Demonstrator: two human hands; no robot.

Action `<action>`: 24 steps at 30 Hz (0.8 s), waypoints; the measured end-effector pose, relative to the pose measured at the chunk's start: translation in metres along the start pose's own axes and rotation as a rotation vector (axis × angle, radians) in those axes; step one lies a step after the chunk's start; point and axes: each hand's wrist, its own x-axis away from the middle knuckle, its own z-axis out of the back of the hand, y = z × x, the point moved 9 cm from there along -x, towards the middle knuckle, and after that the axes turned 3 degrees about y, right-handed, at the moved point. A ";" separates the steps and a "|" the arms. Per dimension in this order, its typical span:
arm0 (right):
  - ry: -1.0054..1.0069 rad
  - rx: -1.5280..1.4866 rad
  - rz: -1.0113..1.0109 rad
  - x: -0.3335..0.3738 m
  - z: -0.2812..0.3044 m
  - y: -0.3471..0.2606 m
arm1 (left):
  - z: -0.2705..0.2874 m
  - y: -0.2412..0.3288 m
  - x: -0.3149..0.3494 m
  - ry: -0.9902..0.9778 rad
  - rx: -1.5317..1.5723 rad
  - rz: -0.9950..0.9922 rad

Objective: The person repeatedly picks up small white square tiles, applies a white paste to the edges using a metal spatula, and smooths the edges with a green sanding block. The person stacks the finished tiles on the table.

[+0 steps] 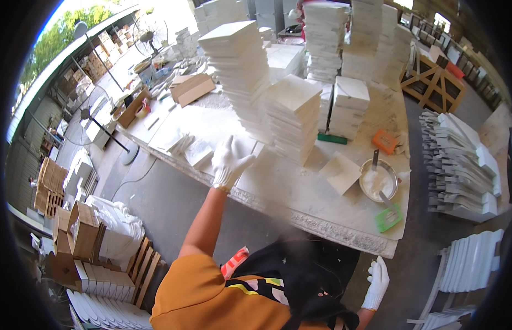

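Observation:
My left hand (229, 164), in a white knit glove, reaches over the near-left part of the worktable (300, 192). Its fingers are spread, with the thumb pointing right, and it seems to lie flat on a pale slab or the dusty top. Just left of it is a small white tile (199, 153). A tall stack of white tiles (239, 77) rises beyond this hand, with a shorter tile stack (293, 115) to the right. My right hand (377, 283), also gloved in white, is beside my body, off the table's near-right corner. Its fingers are extended and hold nothing visible.
On the table's right are a metal bowl of white paste (379, 180), a green sponge-like block (388, 218), an orange box (384, 141) and a loose square tile (341, 172). Slabs (459, 159) stand stacked on the right floor. A pedestal fan (110, 132) stands left; cartons (82, 231) lie lower left.

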 end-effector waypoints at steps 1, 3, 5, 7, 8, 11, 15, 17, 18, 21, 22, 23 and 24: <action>-0.007 0.012 -0.004 -0.002 0.003 0.003 | 0.017 0.007 0.005 0.018 0.146 0.002; 0.026 -0.002 0.002 -0.004 0.011 0.008 | 0.042 0.050 0.007 0.028 0.338 -0.058; 0.016 -0.023 0.003 -0.005 0.007 0.005 | 0.079 0.097 -0.003 0.091 0.362 -0.183; 0.003 -0.024 0.015 -0.007 0.003 0.003 | 0.096 0.138 -0.021 0.149 0.315 -0.318; 0.000 -0.028 0.023 -0.008 0.002 0.000 | 0.102 0.160 -0.032 0.167 0.272 -0.382; 0.035 -0.026 0.049 -0.005 0.006 -0.007 | 0.096 0.221 -0.064 0.012 0.218 -0.410; 0.064 -0.048 -0.003 0.007 0.011 -0.002 | 0.058 0.240 -0.093 -0.172 0.016 -0.295; 0.079 -0.062 -0.020 0.013 0.018 0.013 | 0.053 0.240 -0.096 -0.232 0.006 -0.304; 0.098 -0.056 -0.038 0.015 0.024 0.019 | 0.050 0.238 -0.098 -0.263 0.002 -0.308; 0.114 -0.052 -0.059 0.016 0.037 0.031 | 0.061 0.200 -0.108 -0.022 0.318 -0.324; 0.105 -0.054 -0.053 0.014 0.039 0.035 | 0.067 0.185 -0.109 -0.036 0.426 -0.290; 0.109 -0.045 -0.044 0.011 0.044 0.037 | 0.073 0.174 -0.105 -0.054 0.544 -0.258; 0.109 -0.037 -0.036 0.009 0.046 0.037 | 0.076 0.165 -0.100 -0.069 0.658 -0.224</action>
